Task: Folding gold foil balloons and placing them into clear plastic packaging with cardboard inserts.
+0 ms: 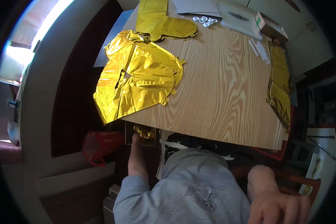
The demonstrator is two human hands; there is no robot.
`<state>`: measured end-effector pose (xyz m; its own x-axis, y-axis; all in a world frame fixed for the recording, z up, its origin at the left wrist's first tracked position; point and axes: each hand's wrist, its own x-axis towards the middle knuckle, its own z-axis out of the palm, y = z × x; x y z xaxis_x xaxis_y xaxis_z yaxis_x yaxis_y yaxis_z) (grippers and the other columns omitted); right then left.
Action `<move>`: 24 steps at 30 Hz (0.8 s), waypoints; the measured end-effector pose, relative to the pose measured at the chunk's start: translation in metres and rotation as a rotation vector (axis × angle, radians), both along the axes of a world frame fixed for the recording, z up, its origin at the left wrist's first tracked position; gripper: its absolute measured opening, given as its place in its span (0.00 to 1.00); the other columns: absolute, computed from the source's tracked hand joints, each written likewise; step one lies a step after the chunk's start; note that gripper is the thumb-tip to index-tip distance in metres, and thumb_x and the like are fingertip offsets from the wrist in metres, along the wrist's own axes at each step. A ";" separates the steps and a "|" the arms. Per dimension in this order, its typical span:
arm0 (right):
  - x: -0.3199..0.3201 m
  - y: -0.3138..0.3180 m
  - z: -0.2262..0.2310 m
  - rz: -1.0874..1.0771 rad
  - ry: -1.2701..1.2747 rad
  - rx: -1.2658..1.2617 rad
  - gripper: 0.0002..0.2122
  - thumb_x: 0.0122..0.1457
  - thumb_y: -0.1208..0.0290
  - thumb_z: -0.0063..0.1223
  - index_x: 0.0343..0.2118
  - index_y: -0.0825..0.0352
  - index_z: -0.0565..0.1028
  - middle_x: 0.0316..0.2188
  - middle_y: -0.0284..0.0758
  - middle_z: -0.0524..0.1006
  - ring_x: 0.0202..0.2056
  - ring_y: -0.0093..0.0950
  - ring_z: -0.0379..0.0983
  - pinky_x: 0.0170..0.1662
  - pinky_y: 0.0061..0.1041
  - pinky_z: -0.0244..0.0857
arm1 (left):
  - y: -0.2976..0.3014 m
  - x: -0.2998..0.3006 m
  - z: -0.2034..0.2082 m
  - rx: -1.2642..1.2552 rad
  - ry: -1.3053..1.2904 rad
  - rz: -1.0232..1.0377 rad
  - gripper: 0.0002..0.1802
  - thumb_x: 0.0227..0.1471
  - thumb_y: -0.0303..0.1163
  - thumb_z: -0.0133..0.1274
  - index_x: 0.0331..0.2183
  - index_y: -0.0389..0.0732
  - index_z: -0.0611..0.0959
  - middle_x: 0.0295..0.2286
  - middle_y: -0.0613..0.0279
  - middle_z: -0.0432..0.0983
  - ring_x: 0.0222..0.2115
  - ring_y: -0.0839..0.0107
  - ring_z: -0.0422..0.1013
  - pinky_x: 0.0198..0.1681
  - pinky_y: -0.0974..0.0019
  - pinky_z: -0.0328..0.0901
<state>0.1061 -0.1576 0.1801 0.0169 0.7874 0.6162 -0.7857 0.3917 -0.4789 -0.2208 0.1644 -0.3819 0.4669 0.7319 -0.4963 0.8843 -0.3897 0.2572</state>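
Note:
My left hand reaches below the table's near left edge into an open box or drawer. Beside it in there lies crumpled gold foil; the fingers are mostly hidden, so I cannot make out a grip. My right hand hangs at the lower right, away from the table, fingers loosely apart, with nothing visible in it. On the left of the table lies a large flat gold foil balloon, wrinkled, with small tabs along its rim and a slit-like gap. Its lower left corner juts past the table edge.
Another flat gold foil balloon lies at the far left of the wood-grain table. White ribbon rolls, a clear bag, a small carton, white sticks and more gold foil lie beyond. A red bag stands below left.

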 end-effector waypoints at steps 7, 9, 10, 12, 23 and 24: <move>0.007 -0.002 -0.001 0.042 0.024 0.010 0.15 0.65 0.62 0.43 0.44 0.68 0.74 0.37 0.42 0.72 0.32 0.34 0.70 0.33 0.32 0.65 | 0.002 -0.039 -0.039 -0.349 -0.214 0.304 0.20 0.47 0.41 0.58 0.42 0.43 0.79 0.39 0.53 0.78 0.41 0.52 0.73 0.42 0.56 0.68; 0.012 -0.003 0.000 0.028 -0.005 0.041 0.14 0.65 0.62 0.43 0.42 0.67 0.75 0.35 0.40 0.73 0.32 0.33 0.70 0.34 0.32 0.65 | 0.006 -0.031 -0.036 -0.195 0.205 0.098 0.21 0.47 0.42 0.57 0.42 0.43 0.79 0.39 0.53 0.77 0.41 0.54 0.73 0.42 0.57 0.68; 0.015 -0.003 0.000 0.027 -0.004 0.106 0.14 0.64 0.61 0.43 0.42 0.66 0.75 0.35 0.39 0.74 0.31 0.32 0.70 0.34 0.32 0.65 | 0.006 -0.034 -0.032 -0.219 0.209 -0.084 0.21 0.49 0.42 0.55 0.43 0.42 0.79 0.40 0.54 0.77 0.42 0.58 0.73 0.43 0.59 0.67; 0.015 0.002 -0.004 0.008 -0.031 0.234 0.13 0.64 0.61 0.45 0.40 0.65 0.76 0.34 0.38 0.75 0.31 0.32 0.70 0.34 0.32 0.64 | 0.005 -0.005 0.011 -0.257 0.191 -0.469 0.22 0.53 0.42 0.51 0.46 0.40 0.78 0.43 0.55 0.77 0.43 0.66 0.73 0.44 0.62 0.67; 0.061 0.097 -0.086 -0.374 -1.583 -0.083 0.20 0.56 0.59 0.52 0.48 0.66 0.71 0.47 0.38 0.72 0.48 0.36 0.68 0.52 0.37 0.59 | -0.044 0.166 0.432 -0.319 -0.748 -0.236 0.14 0.53 0.29 0.54 0.42 0.35 0.80 0.35 0.56 0.79 0.37 0.68 0.76 0.40 0.67 0.69; 0.056 0.119 -0.110 -0.682 -1.719 -0.128 0.22 0.56 0.57 0.52 0.49 0.67 0.71 0.50 0.38 0.70 0.52 0.36 0.64 0.54 0.37 0.56 | -0.036 0.185 0.430 0.130 -0.798 -0.386 0.18 0.52 0.31 0.54 0.46 0.37 0.77 0.42 0.51 0.76 0.45 0.57 0.72 0.47 0.61 0.66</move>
<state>0.1621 -0.0388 0.0697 -0.1902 0.9515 0.2419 0.7958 0.2937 -0.5296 -0.0359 0.1288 0.0484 0.8630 0.4801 0.1572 0.2627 -0.6922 0.6722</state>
